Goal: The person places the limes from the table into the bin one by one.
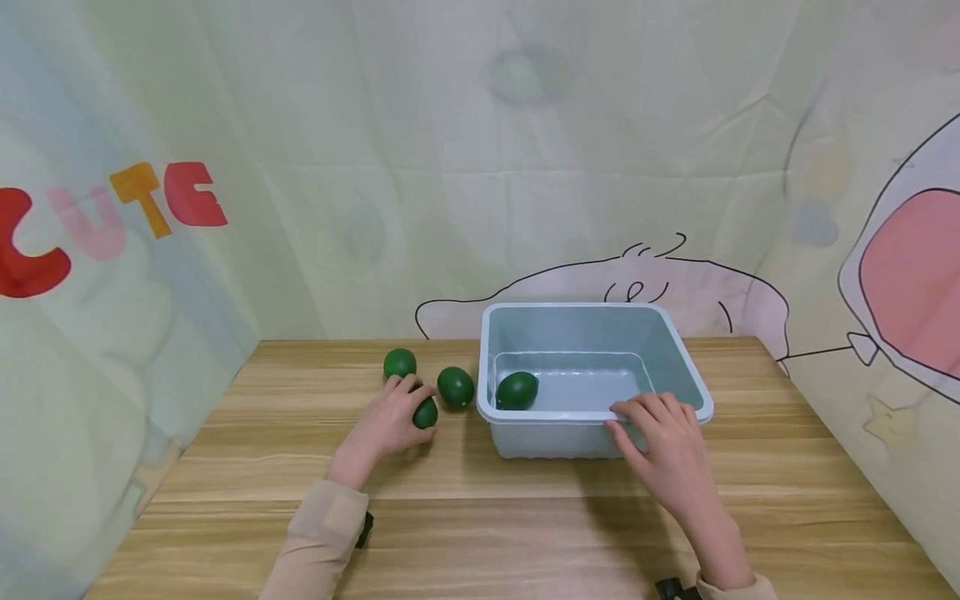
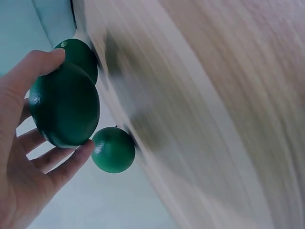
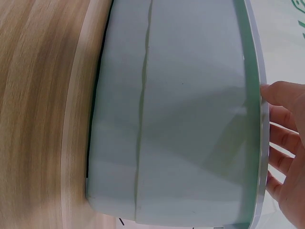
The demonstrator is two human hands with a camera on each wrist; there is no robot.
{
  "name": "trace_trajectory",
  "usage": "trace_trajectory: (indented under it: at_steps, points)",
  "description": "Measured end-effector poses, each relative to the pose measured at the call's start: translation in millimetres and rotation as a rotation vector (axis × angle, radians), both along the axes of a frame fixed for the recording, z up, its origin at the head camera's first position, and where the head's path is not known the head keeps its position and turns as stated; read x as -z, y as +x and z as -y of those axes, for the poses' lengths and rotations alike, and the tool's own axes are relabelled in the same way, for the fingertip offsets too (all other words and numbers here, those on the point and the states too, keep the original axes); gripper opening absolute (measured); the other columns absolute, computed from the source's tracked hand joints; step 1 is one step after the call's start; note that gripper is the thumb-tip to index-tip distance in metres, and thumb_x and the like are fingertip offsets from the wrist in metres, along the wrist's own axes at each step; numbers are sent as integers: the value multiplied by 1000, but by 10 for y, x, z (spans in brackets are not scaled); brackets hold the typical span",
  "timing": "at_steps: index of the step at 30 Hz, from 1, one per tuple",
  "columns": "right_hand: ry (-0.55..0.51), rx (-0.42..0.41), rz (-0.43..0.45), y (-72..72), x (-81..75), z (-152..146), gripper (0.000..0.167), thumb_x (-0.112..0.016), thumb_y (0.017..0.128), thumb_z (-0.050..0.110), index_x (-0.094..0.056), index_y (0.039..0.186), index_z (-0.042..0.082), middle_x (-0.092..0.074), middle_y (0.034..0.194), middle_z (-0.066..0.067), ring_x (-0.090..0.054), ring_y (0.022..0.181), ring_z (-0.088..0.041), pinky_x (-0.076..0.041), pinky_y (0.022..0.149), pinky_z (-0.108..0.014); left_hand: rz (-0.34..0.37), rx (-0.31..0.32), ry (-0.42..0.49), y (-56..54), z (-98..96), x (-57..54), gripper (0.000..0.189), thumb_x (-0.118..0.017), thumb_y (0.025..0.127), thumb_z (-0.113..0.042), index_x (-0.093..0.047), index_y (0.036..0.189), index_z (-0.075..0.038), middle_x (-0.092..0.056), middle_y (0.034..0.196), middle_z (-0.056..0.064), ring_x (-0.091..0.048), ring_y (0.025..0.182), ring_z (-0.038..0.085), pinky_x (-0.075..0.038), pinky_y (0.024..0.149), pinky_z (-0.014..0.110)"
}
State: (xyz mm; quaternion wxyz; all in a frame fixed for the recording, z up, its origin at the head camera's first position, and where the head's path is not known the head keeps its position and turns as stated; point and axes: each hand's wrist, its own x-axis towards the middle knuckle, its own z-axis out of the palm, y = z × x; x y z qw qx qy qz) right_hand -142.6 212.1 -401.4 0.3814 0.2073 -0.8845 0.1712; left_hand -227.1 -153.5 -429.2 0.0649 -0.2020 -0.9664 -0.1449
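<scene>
Left of the light-blue plastic bin [image 1: 596, 416], my left hand [image 1: 390, 423] holds a dark green lime [image 2: 66, 105] between thumb and fingertips. A second lime [image 1: 400, 363] lies just beyond that hand. Between the hand and the bin rests a third lime [image 1: 455, 388]. Another lime [image 1: 517, 391] is inside the bin, near its left wall. At the bin's front right, my right hand [image 1: 663, 446] grips the rim [image 3: 263, 124], the thumb on the outer side and the fingers over the edge.
The wooden table [image 1: 480, 533] carries everything. A printed curtain [image 1: 375, 167] hangs behind it and along both sides. The bin stands near the table's back edge.
</scene>
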Motion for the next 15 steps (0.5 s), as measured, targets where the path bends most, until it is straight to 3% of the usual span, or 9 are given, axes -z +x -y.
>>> trace_trajectory:
  at_steps: [15]
  points:
    - [2, 9, 5, 1, 3, 6, 18, -77, 76, 16, -71, 93, 10, -64, 86, -1, -52, 82, -21, -37, 72, -37, -54, 3, 0, 44, -39, -128, 52, -79, 74, -29, -64, 119, -10, -56, 123, 13, -48, 114, 31, -52, 87, 49]
